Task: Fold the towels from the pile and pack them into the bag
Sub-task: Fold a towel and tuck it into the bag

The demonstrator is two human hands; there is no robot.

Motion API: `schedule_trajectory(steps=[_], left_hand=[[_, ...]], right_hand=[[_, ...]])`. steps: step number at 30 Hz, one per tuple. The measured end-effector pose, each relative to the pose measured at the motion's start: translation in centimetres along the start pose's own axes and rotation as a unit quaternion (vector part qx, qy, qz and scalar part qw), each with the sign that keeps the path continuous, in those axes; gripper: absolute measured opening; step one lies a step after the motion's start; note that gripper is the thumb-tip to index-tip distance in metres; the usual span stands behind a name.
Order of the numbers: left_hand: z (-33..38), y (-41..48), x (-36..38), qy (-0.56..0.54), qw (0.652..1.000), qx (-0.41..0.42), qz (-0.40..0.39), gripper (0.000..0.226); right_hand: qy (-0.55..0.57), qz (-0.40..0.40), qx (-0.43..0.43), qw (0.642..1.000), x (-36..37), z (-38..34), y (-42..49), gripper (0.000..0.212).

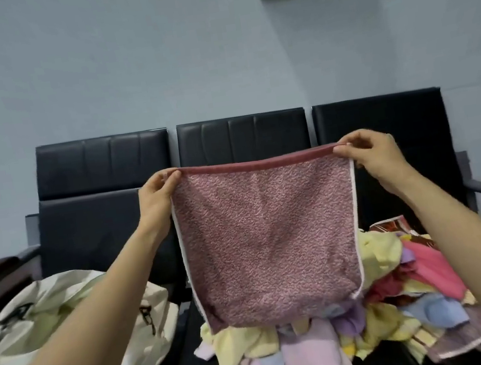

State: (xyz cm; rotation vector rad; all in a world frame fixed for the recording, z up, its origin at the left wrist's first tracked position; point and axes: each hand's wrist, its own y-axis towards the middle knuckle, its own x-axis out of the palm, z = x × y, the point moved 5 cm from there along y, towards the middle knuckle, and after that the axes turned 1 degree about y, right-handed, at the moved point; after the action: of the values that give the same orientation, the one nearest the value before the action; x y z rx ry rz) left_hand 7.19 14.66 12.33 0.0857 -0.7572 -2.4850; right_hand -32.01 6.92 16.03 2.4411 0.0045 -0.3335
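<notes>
I hold a dusty-pink towel (pixel 267 240) up in front of me, stretched flat between my two hands. My left hand (pixel 157 191) pinches its top left corner, thumb and fingertips closed on the hem; my right hand (pixel 374 154) pinches the top right corner the same way. The towel hangs as a near square, its face a mottled pink terry with a speckled, looped look. A smoother, darker rose band runs along the top edge, and a thin pale trim lines both sides. Its bottom edge sags just above the pile of towels (pixel 360 320), a heap of yellow, lilac, blue and bright pink cloth on the black bench seats (pixel 100 164). The cream bag (pixel 66 315) lies slumped on the seat to my left.
</notes>
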Motion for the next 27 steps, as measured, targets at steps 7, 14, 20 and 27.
schedule_trajectory(steps=[7, 14, 20, 27], left_hand=[[5.2, -1.2, -1.6, -0.031, 0.999, 0.01, 0.032, 0.007], [6.6, -0.8, -1.7, 0.014, 1.0, -0.023, 0.013, 0.005], [4.6, 1.6, -3.1, -0.039, 0.998, -0.044, 0.026, 0.026], [-0.8, 2.7, -0.4, 0.253, 0.963, -0.089, -0.039, 0.011]], right_hand=[[-0.071, 0.065, -0.062, 0.993, -2.4, -4.0, -1.4, 0.008], [-0.025, 0.039, -0.01, 0.999, -1.4, -5.1, -1.7, 0.011], [0.051, 0.063, -0.067, 0.994, -0.5, -4.9, -0.2, 0.011], [-0.038, 0.002, 0.14, 0.989, 3.2, 2.3, 1.7, 0.013]])
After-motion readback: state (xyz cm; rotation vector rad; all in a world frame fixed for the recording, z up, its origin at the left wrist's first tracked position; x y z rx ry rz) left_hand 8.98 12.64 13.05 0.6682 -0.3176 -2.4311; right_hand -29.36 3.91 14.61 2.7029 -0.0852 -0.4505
